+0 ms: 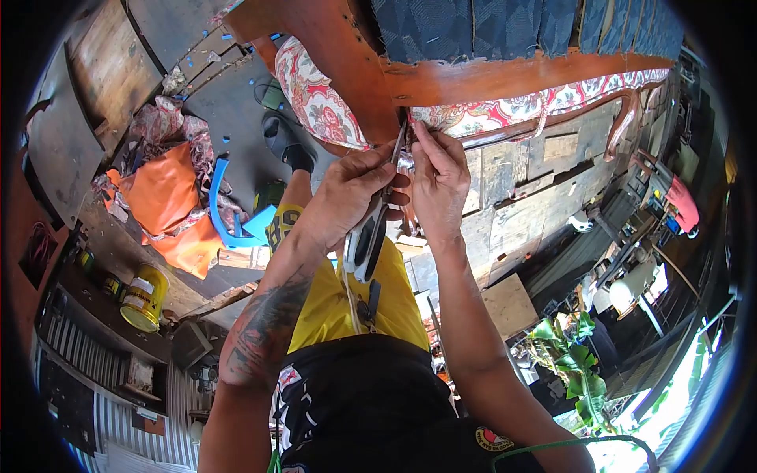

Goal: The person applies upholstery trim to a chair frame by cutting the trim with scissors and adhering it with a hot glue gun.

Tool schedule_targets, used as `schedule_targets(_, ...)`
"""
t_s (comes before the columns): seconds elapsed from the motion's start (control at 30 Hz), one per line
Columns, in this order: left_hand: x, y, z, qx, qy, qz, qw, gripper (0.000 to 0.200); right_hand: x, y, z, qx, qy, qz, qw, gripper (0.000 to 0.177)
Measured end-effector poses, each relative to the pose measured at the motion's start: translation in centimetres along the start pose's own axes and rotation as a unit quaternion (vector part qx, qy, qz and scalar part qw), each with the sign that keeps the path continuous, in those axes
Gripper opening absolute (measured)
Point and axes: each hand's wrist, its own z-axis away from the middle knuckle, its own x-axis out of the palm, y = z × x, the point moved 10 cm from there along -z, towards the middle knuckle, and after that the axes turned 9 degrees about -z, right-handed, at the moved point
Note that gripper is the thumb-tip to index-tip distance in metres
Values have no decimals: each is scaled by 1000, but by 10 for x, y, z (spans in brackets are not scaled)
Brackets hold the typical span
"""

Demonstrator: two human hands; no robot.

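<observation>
My left hand [351, 197] is closed around a pair of scissors [367, 246]. Their grey and black handles hang below the hand, and the thin blades point up toward a gap in the wooden chair frame [390, 79]. Close beside the blades, my right hand [438, 169] is closed, its fingertips pinching the edge of red and white floral fabric [489, 114] by the frame's corner. The fingers partly hide the pinched bit. Above the wooden rail sits dark blue patterned upholstery [465, 31]. More floral fabric covers the padded part on the left.
Orange material [165, 189] and floral scraps lie on the floor at left, beside a blue curved piece [225, 205]. A yellow bucket [144, 298] stands lower left. Wooden boards [512, 205] cover the floor at right. Another person [680, 203] is at far right, near a leafy plant [572, 366].
</observation>
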Motion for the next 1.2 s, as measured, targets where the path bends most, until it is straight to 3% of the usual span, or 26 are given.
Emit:
schedule_targets(0.47,5,10,4,-1,22,-48,999,37,0,-6,-2,-21,-8,7,1000,34)
schedule_targets(0.53,3,3,6,-14,25,-71,997,48,-1,-10,-3,-21,-12,7,1000,34)
schedule_targets(0.63,8,-2,9,14,24,-88,996,49,-4,-11,0,-3,-6,15,1000,33)
schedule_targets(0.77,15,-7,15,-19,55,-94,994,49,-5,-4,5,15,10,33,999,33)
schedule_targets(1.2,8,-11,11,-31,21,-76,996,49,-5,-5,0,-1,5,28,1000,30)
